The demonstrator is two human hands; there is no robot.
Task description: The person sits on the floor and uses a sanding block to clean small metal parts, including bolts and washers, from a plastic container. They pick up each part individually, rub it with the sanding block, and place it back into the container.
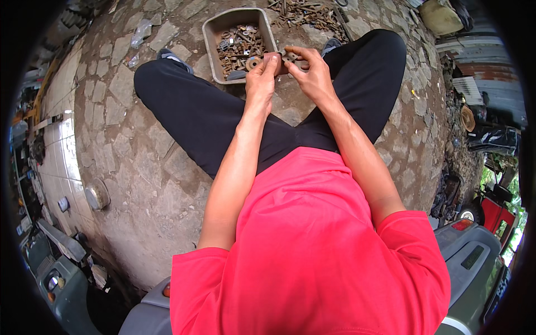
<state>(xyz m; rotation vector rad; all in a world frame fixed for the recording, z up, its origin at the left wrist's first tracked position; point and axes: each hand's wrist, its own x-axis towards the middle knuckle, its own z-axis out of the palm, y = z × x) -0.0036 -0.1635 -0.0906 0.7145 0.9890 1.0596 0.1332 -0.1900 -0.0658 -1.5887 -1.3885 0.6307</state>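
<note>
My left hand (pixel 261 81) grips a reddish-brown folded piece (pixel 271 59), which looks like sandpaper, with the thumb lying along its top. Close beside it, my right hand (pixel 312 73) holds a small flat metal plate (pixel 289 56) with holes between thumb and fingers. The two held pieces meet or nearly meet; the fingers partly hide both. Just beyond my left hand stands a grey plastic bin (pixel 208 46) containing rusty bolts, nuts and washers (pixel 240 46). A larger round washer (pixel 253 63) lies at the bin's near side.
Loose rusty hardware (pixel 307 16) is heaped on the stone-paved floor (pixel 138 163) beyond my right foot. A crumpled clear plastic bag (pixel 141 32) lies left of the bin. Far left sits a round metal pan (pixel 97 194). Vehicle body parts (pixel 473 251) stand behind me on both sides.
</note>
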